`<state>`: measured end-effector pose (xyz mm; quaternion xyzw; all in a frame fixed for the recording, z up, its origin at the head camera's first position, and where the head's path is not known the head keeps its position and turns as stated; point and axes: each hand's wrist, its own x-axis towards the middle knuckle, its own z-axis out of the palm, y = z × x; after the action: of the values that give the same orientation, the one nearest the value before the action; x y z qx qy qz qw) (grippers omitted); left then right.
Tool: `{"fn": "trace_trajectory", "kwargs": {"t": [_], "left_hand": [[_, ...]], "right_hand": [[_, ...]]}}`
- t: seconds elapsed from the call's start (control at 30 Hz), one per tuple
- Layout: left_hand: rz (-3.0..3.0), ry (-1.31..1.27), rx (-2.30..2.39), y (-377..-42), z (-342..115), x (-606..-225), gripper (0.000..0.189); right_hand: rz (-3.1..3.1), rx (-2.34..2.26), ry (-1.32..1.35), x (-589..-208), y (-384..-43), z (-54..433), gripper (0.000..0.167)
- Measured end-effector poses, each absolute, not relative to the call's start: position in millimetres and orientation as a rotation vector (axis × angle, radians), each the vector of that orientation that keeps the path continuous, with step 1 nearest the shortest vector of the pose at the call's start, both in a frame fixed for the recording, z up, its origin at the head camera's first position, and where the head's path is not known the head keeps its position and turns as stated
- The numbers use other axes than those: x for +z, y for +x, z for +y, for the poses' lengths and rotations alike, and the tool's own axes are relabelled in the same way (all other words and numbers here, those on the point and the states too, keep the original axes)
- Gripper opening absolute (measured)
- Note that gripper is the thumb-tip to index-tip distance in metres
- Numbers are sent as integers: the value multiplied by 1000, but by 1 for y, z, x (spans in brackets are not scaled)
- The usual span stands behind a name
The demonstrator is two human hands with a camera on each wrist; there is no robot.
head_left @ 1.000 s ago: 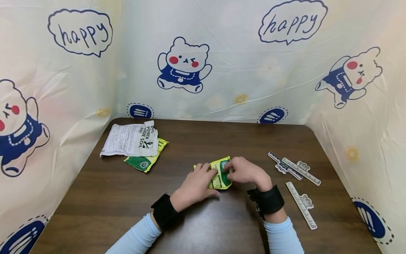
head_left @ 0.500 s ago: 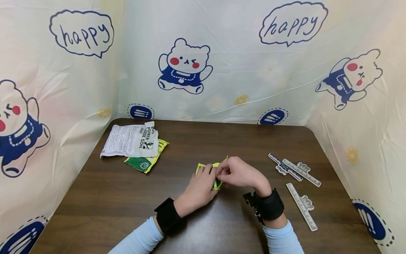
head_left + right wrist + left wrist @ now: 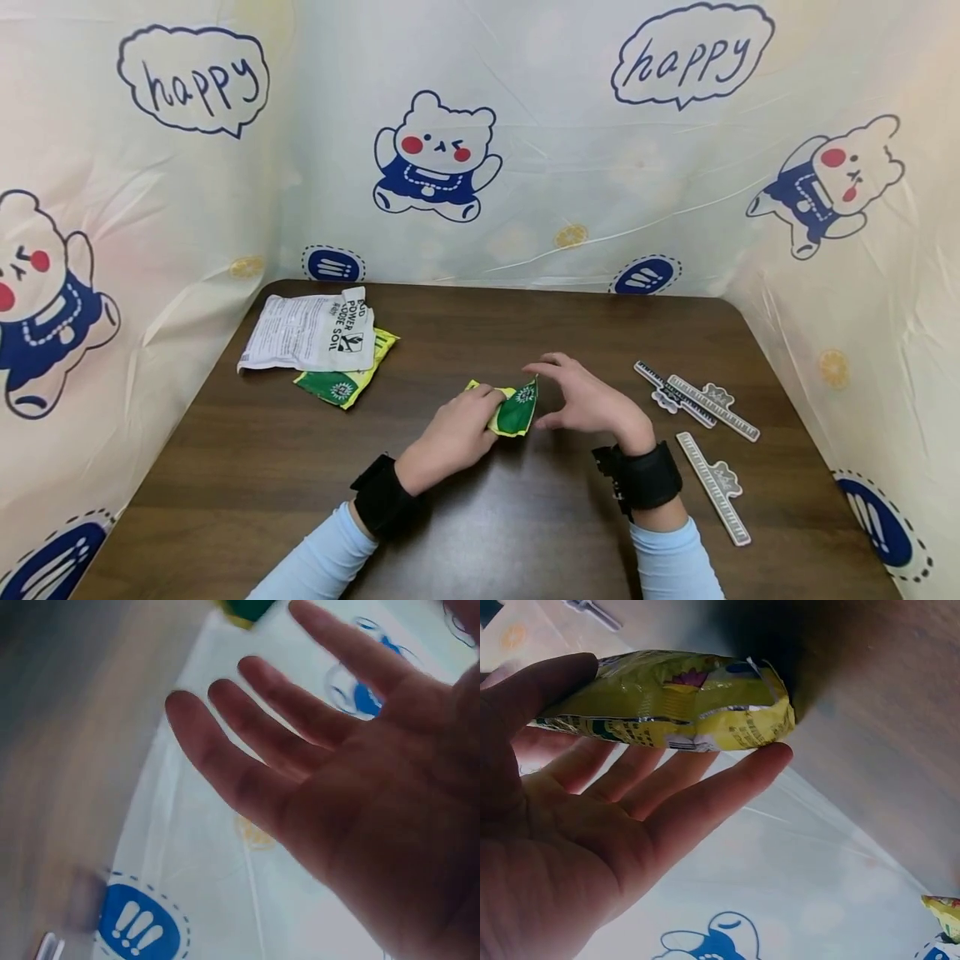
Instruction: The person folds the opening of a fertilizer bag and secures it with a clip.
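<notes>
A small green-and-yellow packet (image 3: 517,410) is at the middle of the table, its green end bent up toward the right. My left hand (image 3: 453,429) grips it from the left. In the left wrist view, the thumb lies on one side of the packet (image 3: 667,697) and the fingers lie along the other. My right hand (image 3: 588,400) is just right of the packet, thumb and fingers spread, holding nothing. The right wrist view has its fingers extended, with a corner of the packet (image 3: 247,609) at the top edge.
On the back left of the brown table (image 3: 247,500), a white printed bag (image 3: 303,332) overlaps another green-and-yellow packet (image 3: 333,386). Three ruler-like strips with scalloped tabs lie at the right, the nearest strip (image 3: 712,487) apart from the others. A patterned curtain (image 3: 540,150) surrounds the table.
My right hand first worked at the packet's right end beside the left fingers, then drew back right and opened. The packet's green end now stands up. My left hand has shifted slightly left.
</notes>
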<state>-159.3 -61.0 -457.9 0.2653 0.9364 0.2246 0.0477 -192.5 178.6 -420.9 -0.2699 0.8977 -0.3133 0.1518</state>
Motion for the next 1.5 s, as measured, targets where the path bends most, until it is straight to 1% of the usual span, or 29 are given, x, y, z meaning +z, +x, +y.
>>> {"fn": "trace_trajectory", "kwargs": {"t": [0.07,0.2,0.27,0.37,0.53,0.73,0.97,1.23,1.5], "left_hand": [[2847,803,696,-160,-62,-457,39],[2843,848,769,-160,-64,-452,40],[2832,870,831,-161,-65,-449,43],[2817,872,902,-163,-67,-446,42],[2806,839,990,-169,-73,-444,30],[2805,809,1041,-175,-80,-441,27],[2891,727,1113,-175,-85,-425,21],[2919,685,1125,-173,-91,-415,10],[2926,686,1149,-173,-94,-414,5]], "right_hand": [[2587,-871,-788,-428,-196,177,64],[2626,-932,-822,-435,-201,172,35],[2655,-982,-820,-436,-202,171,27],[2678,-1043,-802,-433,-202,172,24],[2681,-1105,-779,-424,-200,174,19],[2665,-1118,-765,-420,-199,175,14],[2646,-1149,-765,-419,-200,176,5],[2630,-1175,-790,-418,-200,176,4],[2627,-1205,-807,-419,-198,175,7]]}}
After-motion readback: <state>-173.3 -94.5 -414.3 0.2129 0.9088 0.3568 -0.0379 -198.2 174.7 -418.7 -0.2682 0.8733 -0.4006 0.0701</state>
